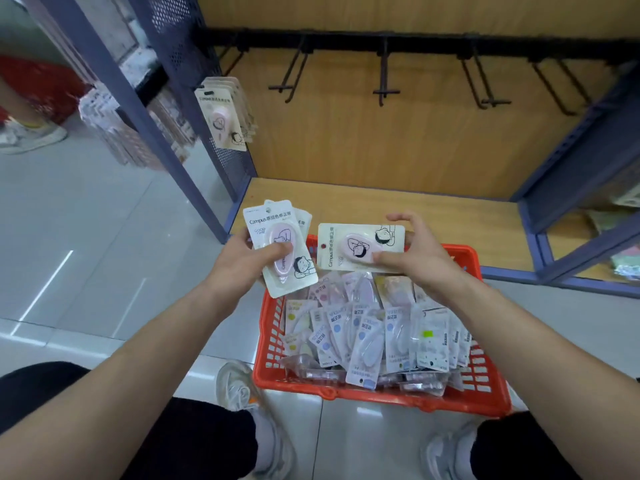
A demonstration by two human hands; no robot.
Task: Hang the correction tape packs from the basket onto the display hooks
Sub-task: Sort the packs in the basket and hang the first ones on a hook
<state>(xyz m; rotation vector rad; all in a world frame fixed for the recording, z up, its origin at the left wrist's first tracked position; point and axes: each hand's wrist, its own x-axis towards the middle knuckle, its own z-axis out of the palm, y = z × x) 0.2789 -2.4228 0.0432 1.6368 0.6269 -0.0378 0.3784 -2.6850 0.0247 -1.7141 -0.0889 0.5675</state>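
over the far rim of the red basket (381, 398), both hands are busy gathering stock. the left hand (239, 263) grips a small fanned stack of pink packs (282, 244), thumb pressed across the top one's blister. the right hand (415, 252) pinches a single pack (349, 245) held sideways, thumb on its face and fingers curled round its far edge. the two lots sit just beside each other; whether they touch cannot be told. this reads as the collecting step, not yet the hanging one, and with so many loose packs (367, 336) lying in the basket the task looks early. next, the single pack probably wants turning upright and squaring onto the stack, hang-holes lined up, before anything goes up to the display hooks (385, 77) at twelve o'clock. one hook at ten o'clock already carries hung packs (221, 116); the others along the black rail (433, 41) look bare. room is fair: the wooden shelf board (433, 216) beyond the basket lies low, and the hooks jut toward the person, so their upturned tips are the edges to clear. the perforated side panel (228, 164) stands close beside the filled hook, leaving little slack there, and the blue frame post (575, 150) at two o'clock bounds the bay on the other side.
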